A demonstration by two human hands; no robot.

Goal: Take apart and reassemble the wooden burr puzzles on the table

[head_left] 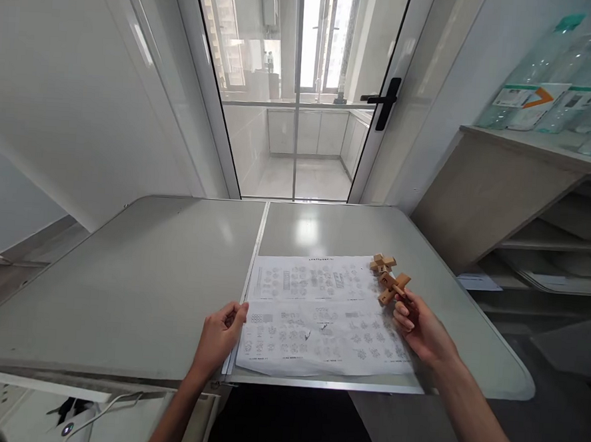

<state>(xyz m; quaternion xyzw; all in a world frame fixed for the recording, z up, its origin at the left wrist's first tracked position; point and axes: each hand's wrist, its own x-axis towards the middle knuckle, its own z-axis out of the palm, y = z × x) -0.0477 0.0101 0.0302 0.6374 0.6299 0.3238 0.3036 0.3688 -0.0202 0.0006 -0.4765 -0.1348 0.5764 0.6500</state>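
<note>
At the table (136,284), left fingers (241,314) pinch a sheet (299,318), right fingers (402,319) a wooden puzzle (402,281).

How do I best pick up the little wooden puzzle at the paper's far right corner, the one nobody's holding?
Pinch the wooden puzzle by its right-hand end, probably from above: that block end sticks out, and the other puzzle, held in the right hand, crowds its near side.

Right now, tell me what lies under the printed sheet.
The pale table shows around the printed sheet and supports it; anything else underneath is covered and cannot be seen.
</note>
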